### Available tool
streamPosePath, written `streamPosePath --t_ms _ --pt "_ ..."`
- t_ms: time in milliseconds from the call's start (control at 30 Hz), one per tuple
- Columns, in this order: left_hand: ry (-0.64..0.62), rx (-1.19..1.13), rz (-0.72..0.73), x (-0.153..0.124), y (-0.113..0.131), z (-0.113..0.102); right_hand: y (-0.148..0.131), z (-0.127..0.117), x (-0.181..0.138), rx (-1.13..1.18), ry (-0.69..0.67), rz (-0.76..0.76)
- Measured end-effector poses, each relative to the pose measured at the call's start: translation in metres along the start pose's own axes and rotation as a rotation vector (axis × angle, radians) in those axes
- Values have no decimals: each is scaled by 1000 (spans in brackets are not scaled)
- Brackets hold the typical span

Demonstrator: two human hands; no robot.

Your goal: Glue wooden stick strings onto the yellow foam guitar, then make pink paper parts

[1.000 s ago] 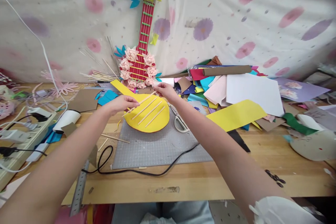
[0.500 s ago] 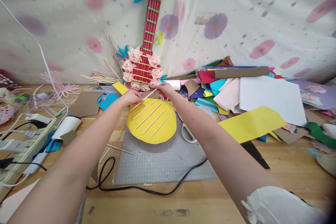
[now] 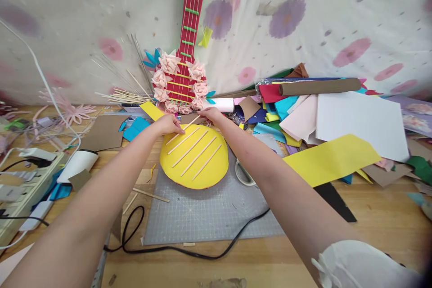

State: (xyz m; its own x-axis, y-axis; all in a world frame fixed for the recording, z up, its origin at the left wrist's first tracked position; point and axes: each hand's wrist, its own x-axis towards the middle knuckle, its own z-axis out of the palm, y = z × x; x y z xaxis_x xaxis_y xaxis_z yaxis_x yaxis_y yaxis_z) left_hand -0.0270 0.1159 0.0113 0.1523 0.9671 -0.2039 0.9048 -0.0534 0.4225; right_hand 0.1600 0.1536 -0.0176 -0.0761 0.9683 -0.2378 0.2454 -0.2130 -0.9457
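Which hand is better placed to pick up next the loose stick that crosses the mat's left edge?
Probably the left hand: it is nearer to the loose stick, while the right hand is farther across, at the far end of the held stick.

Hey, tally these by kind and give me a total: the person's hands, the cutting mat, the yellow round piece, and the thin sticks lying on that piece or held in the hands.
Hands, left hand and right hand: 2
Cutting mat: 1
Yellow round piece: 1
Sticks lying on it: 4
Stick held in both hands: 1
Total: 9
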Motion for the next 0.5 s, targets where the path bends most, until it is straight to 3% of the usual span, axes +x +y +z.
streamPosePath --t_ms 333,500 --pt "225 -194 -65 -3 -3 -4 7 0 9 15 -9 28" --pt "300 -123 -90 1 -1 -1 6 -1 5 22 2 50"
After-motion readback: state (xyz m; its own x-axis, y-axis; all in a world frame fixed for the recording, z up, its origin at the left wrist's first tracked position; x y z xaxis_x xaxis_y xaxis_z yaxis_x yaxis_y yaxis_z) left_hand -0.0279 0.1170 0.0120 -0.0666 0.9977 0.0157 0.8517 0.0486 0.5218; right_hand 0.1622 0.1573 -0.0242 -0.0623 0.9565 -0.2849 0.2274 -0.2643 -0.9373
